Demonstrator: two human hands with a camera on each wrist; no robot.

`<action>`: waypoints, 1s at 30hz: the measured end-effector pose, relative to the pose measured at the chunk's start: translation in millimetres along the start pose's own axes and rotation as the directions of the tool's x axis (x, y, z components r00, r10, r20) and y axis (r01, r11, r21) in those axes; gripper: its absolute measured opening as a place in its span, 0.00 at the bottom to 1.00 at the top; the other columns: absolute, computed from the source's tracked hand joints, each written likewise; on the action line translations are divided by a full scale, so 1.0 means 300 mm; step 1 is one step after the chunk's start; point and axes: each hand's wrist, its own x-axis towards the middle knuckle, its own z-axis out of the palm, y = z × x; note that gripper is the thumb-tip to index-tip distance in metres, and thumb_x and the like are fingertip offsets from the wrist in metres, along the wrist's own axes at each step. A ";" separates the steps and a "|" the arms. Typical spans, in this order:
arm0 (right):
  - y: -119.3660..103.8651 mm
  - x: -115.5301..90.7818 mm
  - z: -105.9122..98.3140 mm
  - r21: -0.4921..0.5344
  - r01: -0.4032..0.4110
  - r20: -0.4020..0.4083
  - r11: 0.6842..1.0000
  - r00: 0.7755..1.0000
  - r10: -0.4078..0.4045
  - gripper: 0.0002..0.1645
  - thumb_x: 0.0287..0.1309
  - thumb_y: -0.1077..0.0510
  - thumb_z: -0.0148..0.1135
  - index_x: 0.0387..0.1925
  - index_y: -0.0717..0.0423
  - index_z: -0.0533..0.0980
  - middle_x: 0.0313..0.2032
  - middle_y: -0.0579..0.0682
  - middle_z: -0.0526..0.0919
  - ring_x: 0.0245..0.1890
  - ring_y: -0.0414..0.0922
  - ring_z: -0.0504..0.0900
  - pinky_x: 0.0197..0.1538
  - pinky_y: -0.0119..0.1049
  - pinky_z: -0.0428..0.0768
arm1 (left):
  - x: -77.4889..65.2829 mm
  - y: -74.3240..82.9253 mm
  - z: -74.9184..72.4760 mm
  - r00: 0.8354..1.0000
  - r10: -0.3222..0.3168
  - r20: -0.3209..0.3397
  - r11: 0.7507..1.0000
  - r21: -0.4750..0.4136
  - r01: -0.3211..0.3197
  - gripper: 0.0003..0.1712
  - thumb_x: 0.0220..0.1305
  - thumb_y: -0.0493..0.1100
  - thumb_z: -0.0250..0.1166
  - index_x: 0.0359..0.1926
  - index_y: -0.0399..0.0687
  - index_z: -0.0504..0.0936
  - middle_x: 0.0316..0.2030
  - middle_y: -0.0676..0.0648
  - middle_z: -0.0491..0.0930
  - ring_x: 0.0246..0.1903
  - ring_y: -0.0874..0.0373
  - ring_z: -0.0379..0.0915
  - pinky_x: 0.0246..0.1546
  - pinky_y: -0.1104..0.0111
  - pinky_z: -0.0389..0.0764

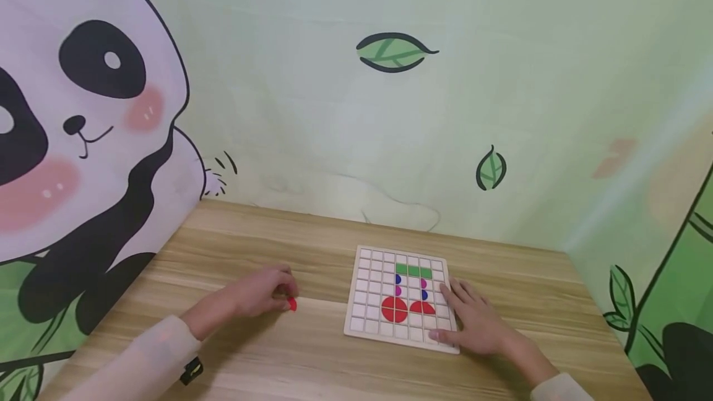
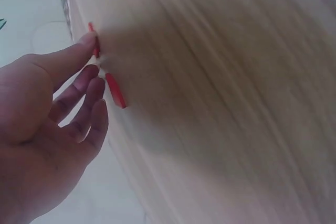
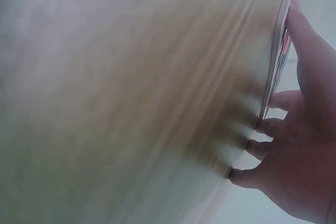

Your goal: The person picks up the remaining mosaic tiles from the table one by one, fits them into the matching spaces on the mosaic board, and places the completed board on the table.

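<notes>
A: What's nearest the camera?

B: The two sleeved forearms. The left hand [image 1: 259, 293] lies on the pale wood-grain worktop [image 1: 267, 357] at about nine o'clock from the square white wooden grid board [image 1: 364, 302]. Its fingers [image 2: 79, 51] are only loosely bent, their tips touching a small flat red curved-edge tile [image 2: 115, 90] that lies on the worktop just beside them. I'd say they press or nudge it rather than grip it.

A: And the other hand?

B: The right hand [image 1: 473, 320] lies flat at the board's four o'clock corner, fingers straight and spread over its edge, holding nothing, seemingly steadying the board.

A: How would that red tile handle?

B: Thin, stiff and light, I'd judge, and lying flat, so hard to lift straight up. Pinching it by its edges, or sliding it to tip one edge up, looks the likely way. The worktop looks smooth, so the tile may skid.

A: What's on the board?

B: A red disc [image 1: 394, 310] and a red half-disc [image 1: 422, 308] toward the near side, small blue and magenta half-rounds above them, and a green bar [image 1: 413, 270] toward the far side, at twelve o'clock.

A: Beyond that?

B: A pale green wall [image 1: 312, 129] with printed leaves [image 1: 394, 52], and a cartoon panda [image 1: 72, 129] at ten o'clock. I can read no writing, brand or label anywhere.
</notes>
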 end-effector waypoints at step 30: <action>-0.002 0.000 -0.001 -0.012 0.008 0.001 1.000 1.000 -0.008 0.69 0.58 0.17 0.61 0.83 0.57 0.55 0.82 0.64 0.51 0.81 0.69 0.48 0.71 0.78 0.53 | 0.132 0.120 0.051 1.000 -0.020 -0.015 0.992 -0.125 0.018 0.06 0.72 0.32 0.67 0.41 0.48 0.83 0.36 0.56 0.81 0.37 0.64 0.76 0.40 0.67 0.81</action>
